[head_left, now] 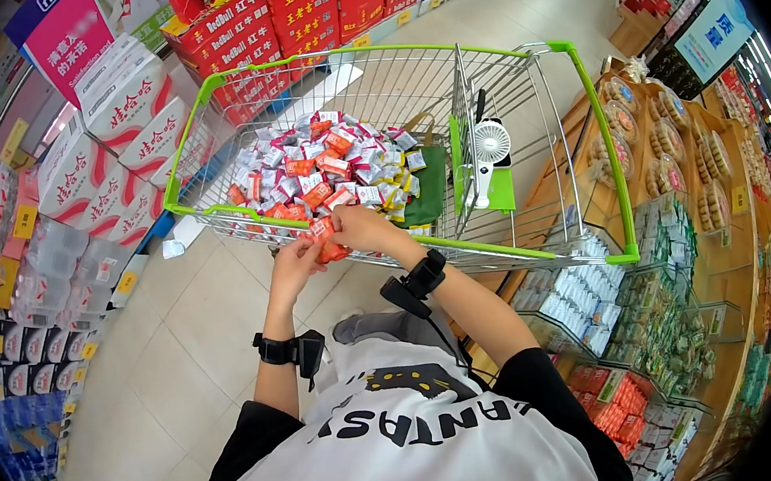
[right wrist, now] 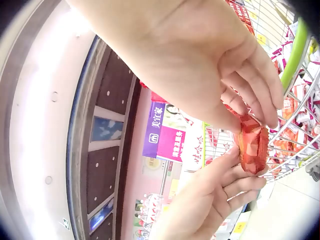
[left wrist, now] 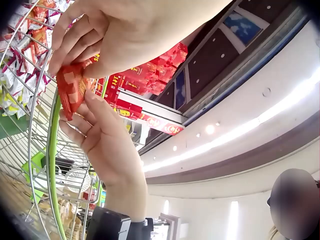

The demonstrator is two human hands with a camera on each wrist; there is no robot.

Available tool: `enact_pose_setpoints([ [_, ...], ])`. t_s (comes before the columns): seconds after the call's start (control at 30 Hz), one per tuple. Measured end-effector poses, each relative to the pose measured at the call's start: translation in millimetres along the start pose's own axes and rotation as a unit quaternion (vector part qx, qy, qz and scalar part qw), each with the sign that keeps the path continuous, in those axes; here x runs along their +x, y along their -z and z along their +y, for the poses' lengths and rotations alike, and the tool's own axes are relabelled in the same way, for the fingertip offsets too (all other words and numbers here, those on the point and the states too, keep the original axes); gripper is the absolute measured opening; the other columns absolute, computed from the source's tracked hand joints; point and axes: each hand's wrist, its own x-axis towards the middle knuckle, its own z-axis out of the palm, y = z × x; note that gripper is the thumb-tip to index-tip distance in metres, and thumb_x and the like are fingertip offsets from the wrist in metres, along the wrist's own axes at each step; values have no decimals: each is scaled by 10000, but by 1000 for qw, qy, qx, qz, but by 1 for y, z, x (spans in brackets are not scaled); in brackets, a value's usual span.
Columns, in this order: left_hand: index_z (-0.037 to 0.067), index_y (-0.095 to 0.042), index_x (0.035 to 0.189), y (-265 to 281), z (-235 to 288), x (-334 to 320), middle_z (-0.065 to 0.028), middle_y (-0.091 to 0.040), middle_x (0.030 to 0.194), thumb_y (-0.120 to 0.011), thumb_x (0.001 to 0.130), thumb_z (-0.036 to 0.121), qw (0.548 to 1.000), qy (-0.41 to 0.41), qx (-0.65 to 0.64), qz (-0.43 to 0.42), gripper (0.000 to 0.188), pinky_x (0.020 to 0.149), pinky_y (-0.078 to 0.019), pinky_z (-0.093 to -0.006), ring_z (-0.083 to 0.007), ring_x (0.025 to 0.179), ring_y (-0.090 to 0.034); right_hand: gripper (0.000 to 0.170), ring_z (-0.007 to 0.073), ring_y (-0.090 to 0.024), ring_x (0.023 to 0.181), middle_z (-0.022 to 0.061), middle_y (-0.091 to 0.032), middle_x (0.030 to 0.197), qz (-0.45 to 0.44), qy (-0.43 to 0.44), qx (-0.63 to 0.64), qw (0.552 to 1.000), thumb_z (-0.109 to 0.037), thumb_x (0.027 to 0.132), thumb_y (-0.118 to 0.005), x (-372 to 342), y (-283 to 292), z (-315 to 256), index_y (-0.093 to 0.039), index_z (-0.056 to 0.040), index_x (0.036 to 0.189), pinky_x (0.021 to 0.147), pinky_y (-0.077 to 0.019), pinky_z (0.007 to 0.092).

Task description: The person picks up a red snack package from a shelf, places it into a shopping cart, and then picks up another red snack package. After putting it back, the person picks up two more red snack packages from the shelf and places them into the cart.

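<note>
Both hands meet over the near rim of a shopping cart [head_left: 213, 212] with green edging. My left hand [head_left: 292, 267] pinches a small red-orange snack packet [head_left: 329, 239] from the left. From the other side my right hand [head_left: 367, 227] grips the same packet. Seen from the left wrist, the crinkled red wrapper [left wrist: 72, 87] sits between the thumbs and fingers of the two hands. The right wrist view also has the packet [right wrist: 254, 145] held between them. Just beyond lies a heap of small wrapped packets [head_left: 303, 169], in red, white-purple and yellow, inside the cart.
A green bag [head_left: 427, 184] lies beside the heap. A white handheld fan [head_left: 490, 145] is at the cart's child seat. Stacked drink cartons [head_left: 114, 156] stand left, red boxes [head_left: 305, 9] behind. Wooden shelves [head_left: 729, 204] with packaged food line the right.
</note>
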Motion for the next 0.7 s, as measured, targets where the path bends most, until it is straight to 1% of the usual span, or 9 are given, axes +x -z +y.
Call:
enact_pose_setpoints([
  [0.07,-20,-543,929,1,1,4,-48,-585,703,-512,840,220,1000,-15,9,-4,257,531,-418,-204,-116,579,-585,216,258,-578,648,124,-580,693,14,3,-6,1000,-175,694,-617,1,0,0,-507,-16,791,567,-441,343],
  [0.17,-34,-512,1021,9,6,15,-59,-588,748,-512,837,189,999,-45,-7,28,289,562,-420,-206,-112,631,-579,221,303,-566,689,148,-571,715,76,19,93,993,-185,706,-592,8,-1,-4,-497,-19,815,602,-436,380],
  [0.23,-49,-519,1039,14,16,23,-74,-597,768,-514,823,136,988,-120,-35,91,285,580,-434,-208,-126,691,-587,288,292,-559,780,159,-569,834,130,104,190,967,-184,736,-585,15,3,-9,-508,-8,951,678,-444,366],
  [0.27,-8,-427,1188,14,22,25,-85,-593,882,-477,848,157,985,-130,-53,102,381,622,-430,-219,-129,735,-581,397,281,-525,920,160,-526,1019,153,128,140,970,-168,753,-601,16,5,-11,-474,-28,1101,792,-425,332],
  [0.3,-8,-427,1188,14,27,26,-85,-593,882,-477,848,157,985,-130,-52,103,381,622,-430,-219,-129,735,-581,397,281,-525,920,160,-526,1019,153,129,141,970,-168,753,-601,16,5,-13,-474,-28,1101,792,-425,332],
  [0.37,17,-383,1235,14,32,28,-103,-583,972,-455,859,184,961,-142,-201,127,418,643,-439,-231,-144,792,-581,452,295,-460,1017,173,-448,1138,280,181,16,943,-172,755,-604,15,8,-16,-443,-49,1159,848,-386,339],
  [0.43,37,-360,1253,17,24,29,-111,-564,1038,-434,865,197,969,-106,-191,119,426,659,-446,-242,-152,833,-578,456,315,-432,1033,169,-417,1159,258,162,29,952,-149,763,-589,10,13,-12,-429,-54,1179,870,-363,353],
  [0.5,31,-437,1180,17,14,26,-95,-581,995,-433,859,186,982,-59,-121,132,357,665,-448,-242,-142,812,-579,426,352,-416,1065,211,-395,1171,200,123,76,969,-182,772,-565,6,15,0,-445,-53,1161,887,-363,392],
  [0.7,43,-542,981,25,-2,13,-52,-609,864,-430,853,178,993,-35,-95,62,217,659,-440,-230,-113,753,-577,288,332,-453,1014,182,-456,1086,169,108,5,980,-153,779,-546,-10,28,12,-520,-46,1045,861,-383,379],
])
